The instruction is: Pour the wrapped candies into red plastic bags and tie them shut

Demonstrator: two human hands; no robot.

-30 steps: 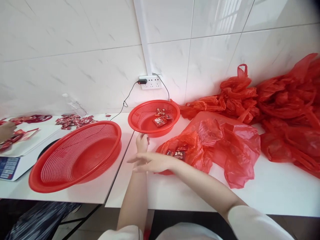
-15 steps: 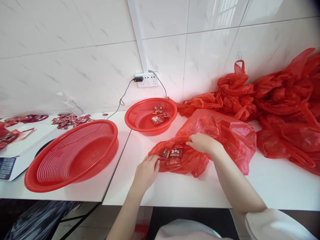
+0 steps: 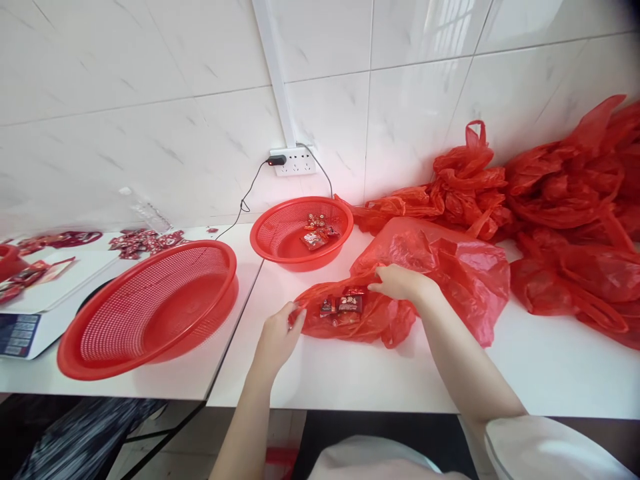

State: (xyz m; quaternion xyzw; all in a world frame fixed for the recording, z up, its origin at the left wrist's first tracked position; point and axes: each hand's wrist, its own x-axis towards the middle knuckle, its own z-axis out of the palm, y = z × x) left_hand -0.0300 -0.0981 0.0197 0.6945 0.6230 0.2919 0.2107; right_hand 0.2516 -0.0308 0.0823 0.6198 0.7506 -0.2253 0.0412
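The left hand (image 3: 277, 333) pinches the left end of a red plastic bag (image 3: 387, 327), while the right hand (image 3: 397, 283) appears to pinch its far rim, presumably so the mouth stays spread. The bag lies towards the left edge of the bench (image 3: 350, 380), back from the front edge, its opening showing small dark and red packets (image 3: 349, 304). The small red basket (image 3: 273, 235), at the back left corner, perhaps kept within reach, holds more wrapped pieces (image 3: 315, 239); crumpled red bags (image 3: 467, 180) line the back edge.
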